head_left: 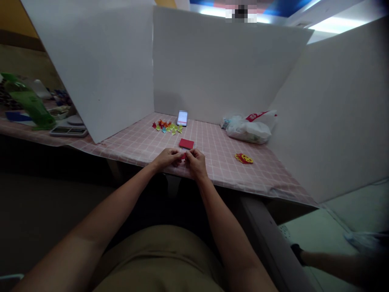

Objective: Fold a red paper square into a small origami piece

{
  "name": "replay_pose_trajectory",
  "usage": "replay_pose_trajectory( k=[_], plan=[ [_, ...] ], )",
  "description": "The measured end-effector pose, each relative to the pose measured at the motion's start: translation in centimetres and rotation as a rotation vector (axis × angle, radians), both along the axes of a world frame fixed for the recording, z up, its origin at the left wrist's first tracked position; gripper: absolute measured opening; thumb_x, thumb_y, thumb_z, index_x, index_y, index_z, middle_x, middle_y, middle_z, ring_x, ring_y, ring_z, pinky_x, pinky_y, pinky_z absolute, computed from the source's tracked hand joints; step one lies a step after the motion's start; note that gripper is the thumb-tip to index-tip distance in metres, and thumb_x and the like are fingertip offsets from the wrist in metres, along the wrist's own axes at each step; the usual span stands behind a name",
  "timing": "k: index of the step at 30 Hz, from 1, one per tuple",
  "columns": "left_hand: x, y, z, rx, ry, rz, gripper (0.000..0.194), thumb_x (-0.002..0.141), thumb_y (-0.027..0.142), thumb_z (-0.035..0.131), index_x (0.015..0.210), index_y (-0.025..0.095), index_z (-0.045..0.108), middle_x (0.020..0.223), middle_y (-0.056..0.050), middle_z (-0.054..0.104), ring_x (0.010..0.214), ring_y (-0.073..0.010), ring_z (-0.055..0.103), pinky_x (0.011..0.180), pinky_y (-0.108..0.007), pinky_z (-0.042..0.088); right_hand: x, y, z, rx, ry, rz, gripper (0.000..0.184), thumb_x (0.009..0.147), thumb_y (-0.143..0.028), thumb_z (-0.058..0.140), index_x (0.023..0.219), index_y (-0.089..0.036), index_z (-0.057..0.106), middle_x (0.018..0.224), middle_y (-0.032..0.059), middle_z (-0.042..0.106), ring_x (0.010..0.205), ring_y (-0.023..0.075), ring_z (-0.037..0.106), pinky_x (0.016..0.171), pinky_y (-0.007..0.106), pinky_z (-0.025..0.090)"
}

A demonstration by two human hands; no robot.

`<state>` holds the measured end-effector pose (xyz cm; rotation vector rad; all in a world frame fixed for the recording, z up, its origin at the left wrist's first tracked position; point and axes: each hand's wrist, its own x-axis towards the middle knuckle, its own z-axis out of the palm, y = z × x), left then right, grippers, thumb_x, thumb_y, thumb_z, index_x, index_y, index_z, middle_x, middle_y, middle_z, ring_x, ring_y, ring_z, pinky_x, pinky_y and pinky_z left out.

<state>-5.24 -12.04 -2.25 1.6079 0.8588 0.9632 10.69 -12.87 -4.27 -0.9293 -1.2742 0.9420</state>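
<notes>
Near the front edge of the table, my left hand [167, 158] and my right hand [196, 162] meet, fingers pinched on a small piece of red paper [183, 155]. Most of that piece is hidden by the fingers, so its folds do not show. Just beyond my fingertips lies a stack of red paper [186, 143]. Farther back and to the left sits a group of small folded paper figures [164, 125] in red, orange, yellow and blue. A phone [182, 118] with a lit screen stands upright behind them.
White panels [219, 65] enclose the table [212, 162] at the back and sides. A white plastic bag [249, 130] rests at the back right, with red and yellow cutouts [243, 158] nearer. Outside the left panel are a kitchen scale [68, 130] and a green bottle [28, 103]. Another person's leg [330, 261] shows lower right.
</notes>
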Motion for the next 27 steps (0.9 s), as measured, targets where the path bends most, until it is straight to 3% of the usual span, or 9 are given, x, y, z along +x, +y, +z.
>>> replay_pose_trajectory(
  k=[5, 12, 20, 27],
  plan=[
    [0.22, 0.11, 0.07, -0.008, 0.012, -0.034, 0.026, 0.079, 0.035, 0.073, 0.067, 0.014, 0.064, 0.055, 0.002, 0.056, 0.047, -0.0073, 0.047, 0.047, -0.019, 0.037, -0.09, -0.11, 0.06, -0.004, -0.017, 0.004, 0.019, 0.077, -0.036, 0.063, 0.067, -0.022, 0.055, 0.058, -0.0035, 0.056, 0.056, 0.0132, 0.052, 0.056, 0.026, 0.042],
    [0.17, 0.06, -0.23, -0.013, -0.007, 0.006, 0.031, 0.078, 0.042, 0.07, 0.069, 0.015, 0.061, 0.054, 0.004, 0.053, 0.045, -0.0075, 0.045, 0.046, -0.02, 0.035, -0.16, -0.35, 0.3, -0.024, -0.013, -0.007, 0.021, 0.077, -0.04, 0.059, 0.07, -0.023, 0.05, 0.058, -0.0043, 0.054, 0.052, 0.0126, 0.05, 0.053, 0.026, 0.042],
    [-0.27, 0.24, -0.21, -0.039, 0.03, -0.036, 0.028, 0.076, 0.039, 0.072, 0.067, 0.015, 0.062, 0.052, 0.003, 0.054, 0.043, -0.0074, 0.046, 0.045, -0.02, 0.035, -0.07, -0.52, 0.95, -0.009, -0.105, 0.076, 0.024, 0.073, -0.042, 0.068, 0.068, -0.021, 0.058, 0.061, -0.002, 0.058, 0.055, 0.0129, 0.051, 0.052, 0.025, 0.041],
    [-0.32, 0.08, -0.19, -0.045, 0.037, -0.027, 0.025, 0.08, 0.037, 0.07, 0.071, 0.015, 0.063, 0.054, 0.002, 0.056, 0.046, -0.0085, 0.048, 0.048, -0.02, 0.037, -0.01, -0.1, 0.17, -0.018, -0.102, 0.001, 0.024, 0.077, -0.04, 0.062, 0.064, -0.023, 0.052, 0.053, -0.0042, 0.051, 0.049, 0.0127, 0.045, 0.048, 0.025, 0.036]
  ],
)
